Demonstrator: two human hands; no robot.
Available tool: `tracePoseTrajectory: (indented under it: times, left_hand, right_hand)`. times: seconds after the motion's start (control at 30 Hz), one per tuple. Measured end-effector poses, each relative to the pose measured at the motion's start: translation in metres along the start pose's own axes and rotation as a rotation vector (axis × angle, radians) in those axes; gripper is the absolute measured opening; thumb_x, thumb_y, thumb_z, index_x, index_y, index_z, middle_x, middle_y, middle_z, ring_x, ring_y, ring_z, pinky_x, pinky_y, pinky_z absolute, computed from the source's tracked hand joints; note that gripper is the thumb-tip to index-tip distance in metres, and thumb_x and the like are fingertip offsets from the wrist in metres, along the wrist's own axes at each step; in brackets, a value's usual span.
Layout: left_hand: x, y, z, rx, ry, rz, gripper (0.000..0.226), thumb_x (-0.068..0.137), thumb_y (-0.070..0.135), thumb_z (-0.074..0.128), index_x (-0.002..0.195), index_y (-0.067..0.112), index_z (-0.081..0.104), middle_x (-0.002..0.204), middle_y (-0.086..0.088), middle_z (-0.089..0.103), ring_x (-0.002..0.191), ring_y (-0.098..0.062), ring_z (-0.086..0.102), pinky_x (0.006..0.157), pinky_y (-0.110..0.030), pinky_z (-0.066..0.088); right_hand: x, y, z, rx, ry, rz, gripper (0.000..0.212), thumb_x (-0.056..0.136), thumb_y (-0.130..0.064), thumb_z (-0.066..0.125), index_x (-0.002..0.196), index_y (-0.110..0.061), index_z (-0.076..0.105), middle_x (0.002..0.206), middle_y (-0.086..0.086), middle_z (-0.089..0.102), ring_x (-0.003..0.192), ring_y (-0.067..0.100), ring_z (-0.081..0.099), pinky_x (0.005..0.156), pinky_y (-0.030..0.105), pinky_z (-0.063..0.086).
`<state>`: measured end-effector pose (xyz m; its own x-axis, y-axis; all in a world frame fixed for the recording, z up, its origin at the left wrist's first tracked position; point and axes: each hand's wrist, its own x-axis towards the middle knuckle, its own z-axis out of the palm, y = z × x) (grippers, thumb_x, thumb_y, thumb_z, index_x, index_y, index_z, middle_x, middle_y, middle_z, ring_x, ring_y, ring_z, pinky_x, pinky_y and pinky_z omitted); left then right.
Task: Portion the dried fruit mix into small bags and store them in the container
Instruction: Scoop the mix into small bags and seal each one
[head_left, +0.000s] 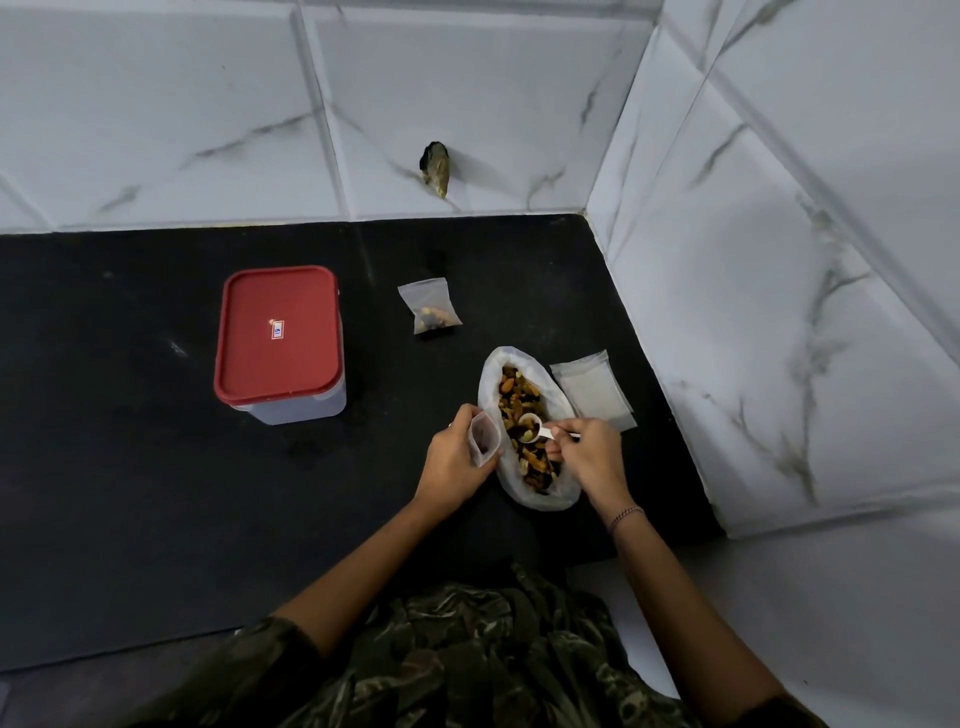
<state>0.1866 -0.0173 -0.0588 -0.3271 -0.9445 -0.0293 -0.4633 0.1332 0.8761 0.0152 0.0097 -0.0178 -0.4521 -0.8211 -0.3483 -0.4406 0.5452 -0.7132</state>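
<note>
Largely hiding its handle, right fingers (565, 429) pinch spoon (532, 425); left fingers (466, 414) grip bag (484, 439).

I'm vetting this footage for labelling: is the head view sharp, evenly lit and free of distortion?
Head view: dim, flat light, so the black countertop shows little texture; grout lines of the white marbled wall tiles bow from wide-angle distortion; the small white spoon pinched by the right hand looks slightly soft; no harsh glare.
</note>
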Motion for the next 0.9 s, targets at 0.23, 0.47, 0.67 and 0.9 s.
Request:
tracePoseTrajectory:
  times: [0.23, 0.47, 0.67, 0.9]
  left_hand:
    - [0.001, -0.003, -0.005, 0.084, 0.061, -0.058, 0.049, 0.078, 0.032, 0.075, 0.117, 0.021, 0.049, 0.110, 0.004, 0.061, 0.100, -0.009, 0.058, 0.078, -0.029, 0.054]
    - [0.008, 0.001, -0.012, 0.054, 0.124, -0.073, 0.057, 0.075, 0.036, 0.076, 0.121, 0.025, 0.045, 0.113, 0.006, 0.057, 0.104, -0.008, 0.056, 0.081, -0.029, 0.053]
    - [0.014, 0.004, -0.017, 0.015, 0.158, -0.030, 0.048, 0.078, 0.035, 0.074, 0.116, 0.022, 0.047, 0.107, 0.006, 0.064, 0.095, -0.007, 0.063, 0.076, -0.034, 0.057]
    - [0.019, 0.017, -0.024, -0.008, 0.235, -0.034, 0.048, 0.077, 0.037, 0.077, 0.111, 0.021, 0.047, 0.094, 0.015, 0.061, 0.083, 0.000, 0.063, 0.070, -0.027, 0.056]
  right_hand:
    - [0.000, 0.009, -0.016, 0.210, 0.047, 0.090, 0.020, 0.091, -0.005, 0.058, 0.107, 0.000, 0.068, 0.075, 0.005, 0.068, 0.064, 0.009, 0.063, 0.063, 0.017, 0.052]
    - [-0.017, -0.012, -0.023, 0.648, -0.021, 0.088, 0.017, 0.086, 0.000, 0.061, 0.103, 0.002, 0.066, 0.078, 0.009, 0.069, 0.061, 0.006, 0.067, 0.057, 0.013, 0.052]
    - [-0.036, -0.051, -0.016, 0.703, -0.139, -0.010, 0.012, 0.084, -0.004, 0.065, 0.092, -0.012, 0.071, 0.073, 0.003, 0.073, 0.071, 0.011, 0.070, 0.065, 0.017, 0.055]
    - [-0.046, -0.066, 0.000, 0.185, 0.014, -0.291, 0.021, 0.086, -0.017, 0.067, 0.106, -0.014, 0.071, 0.079, -0.007, 0.072, 0.074, 0.003, 0.068, 0.076, 0.017, 0.055]
